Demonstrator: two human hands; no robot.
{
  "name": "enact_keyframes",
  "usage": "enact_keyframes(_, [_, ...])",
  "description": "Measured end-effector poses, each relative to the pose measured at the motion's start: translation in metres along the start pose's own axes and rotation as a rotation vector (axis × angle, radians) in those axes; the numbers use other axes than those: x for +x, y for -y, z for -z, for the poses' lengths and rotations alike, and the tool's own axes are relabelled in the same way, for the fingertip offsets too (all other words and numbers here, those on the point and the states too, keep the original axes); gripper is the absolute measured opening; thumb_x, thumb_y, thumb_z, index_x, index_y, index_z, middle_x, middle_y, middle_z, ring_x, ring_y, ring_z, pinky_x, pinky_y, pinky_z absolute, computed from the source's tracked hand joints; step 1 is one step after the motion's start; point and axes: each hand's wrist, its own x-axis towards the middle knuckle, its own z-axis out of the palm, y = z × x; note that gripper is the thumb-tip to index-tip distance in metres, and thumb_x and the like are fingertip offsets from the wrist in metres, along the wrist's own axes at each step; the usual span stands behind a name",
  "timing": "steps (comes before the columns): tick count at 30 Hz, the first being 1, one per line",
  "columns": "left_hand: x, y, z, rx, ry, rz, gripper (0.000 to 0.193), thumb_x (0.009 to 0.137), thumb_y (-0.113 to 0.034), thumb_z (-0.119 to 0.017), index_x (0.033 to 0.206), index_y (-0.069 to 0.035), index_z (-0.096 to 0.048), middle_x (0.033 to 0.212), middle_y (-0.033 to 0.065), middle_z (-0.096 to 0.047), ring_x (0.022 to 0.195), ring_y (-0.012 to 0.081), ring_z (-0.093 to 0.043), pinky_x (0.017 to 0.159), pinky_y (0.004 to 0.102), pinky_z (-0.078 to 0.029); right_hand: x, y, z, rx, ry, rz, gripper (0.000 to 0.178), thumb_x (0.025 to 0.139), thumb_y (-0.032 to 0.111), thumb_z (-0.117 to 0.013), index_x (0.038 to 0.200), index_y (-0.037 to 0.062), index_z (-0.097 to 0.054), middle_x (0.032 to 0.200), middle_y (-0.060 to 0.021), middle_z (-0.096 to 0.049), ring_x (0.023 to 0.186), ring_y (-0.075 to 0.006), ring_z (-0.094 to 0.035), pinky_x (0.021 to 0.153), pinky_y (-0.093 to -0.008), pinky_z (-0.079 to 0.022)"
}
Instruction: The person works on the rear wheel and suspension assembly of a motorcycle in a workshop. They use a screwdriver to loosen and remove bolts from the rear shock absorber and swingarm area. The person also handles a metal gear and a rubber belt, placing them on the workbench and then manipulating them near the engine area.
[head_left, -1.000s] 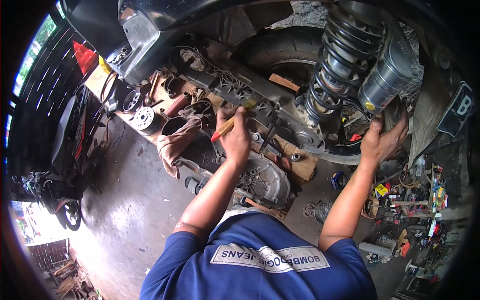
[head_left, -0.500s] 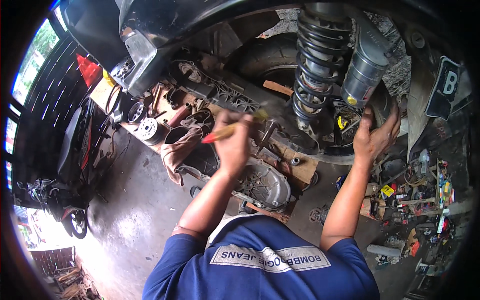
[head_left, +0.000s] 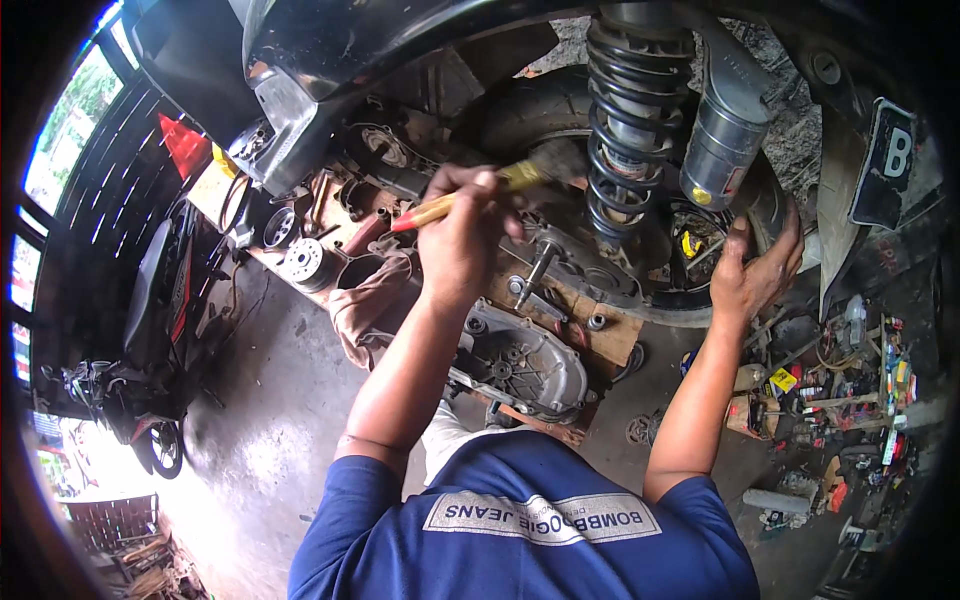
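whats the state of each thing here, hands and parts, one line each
Left hand, closed around the paintbrush
Paintbrush, held tilted, bristles blurred
Right hand, on the rear tyre, grip firmness unclear
Coil-over shock absorber, mounted, spring exposed
Engine casing cover, detached, ribbed side up
Pinkish rag, crumpled
Perforated metal drum, lying loose
Motorcycle at left, parked, riderless

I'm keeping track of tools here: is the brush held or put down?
Held: the left hand is closed around the brush, its red handle tip showing on one side and its bristles on the other.
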Motion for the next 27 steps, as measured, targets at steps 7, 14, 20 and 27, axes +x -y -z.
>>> enact_keyframes(7, [-0.002,0.009,0.011,1.065,-0.004,-0.429,0.014,0.088,-0.008,-0.067,0.085,-0.001,-0.055,0.072,0.0032,-0.064,0.058,0.0081,-0.055,0.055,0.0256,-0.045,-0.002,-0.004,0.000,0.010,-0.008,0.002,0.080,0.086,0.061,-0.055,0.137,0.0003,-0.048,0.125,-0.0254,-0.054,0.116,-0.0446,-0.052,0.096,-0.0523,-0.039])
enact_keyframes(14, [0.008,0.004,0.011,0.858,-0.166,-0.400,0.015,0.090,-0.010,-0.065,0.082,-0.002,-0.056,0.065,0.0010,-0.057,0.056,0.0054,-0.050,0.049,0.0238,-0.040,-0.004,-0.005,0.001,0.018,-0.003,-0.026,0.080,0.086,0.060,-0.055,0.138,0.0002,-0.047,0.125,-0.0255,-0.054,0.117,-0.0442,-0.052,0.096,-0.0519,-0.040])
enact_keyframes(20, [-0.018,0.022,-0.007,0.774,0.072,-0.151,0.020,0.088,-0.011,-0.067,0.077,-0.001,-0.054,0.064,0.0012,-0.055,0.057,0.0072,-0.049,0.051,0.0260,-0.040,-0.005,-0.005,0.002,0.026,0.007,-0.041,0.077,0.086,0.057,-0.058,0.137,0.0004,-0.048,0.125,-0.0255,-0.054,0.118,-0.0438,-0.051,0.097,-0.0522,-0.040])
enact_keyframes(27, [-0.043,0.034,-0.025,1.050,0.094,-0.162,0.017,0.083,-0.010,-0.066,0.080,0.002,-0.054,0.066,0.0061,-0.064,0.057,0.0113,-0.059,0.053,0.0275,-0.047,-0.008,-0.008,0.003,0.055,0.000,-0.047,0.076,0.085,0.056,-0.058,0.136,0.0004,-0.047,0.125,-0.0262,-0.054,0.117,-0.0449,-0.051,0.098,-0.0527,-0.039])
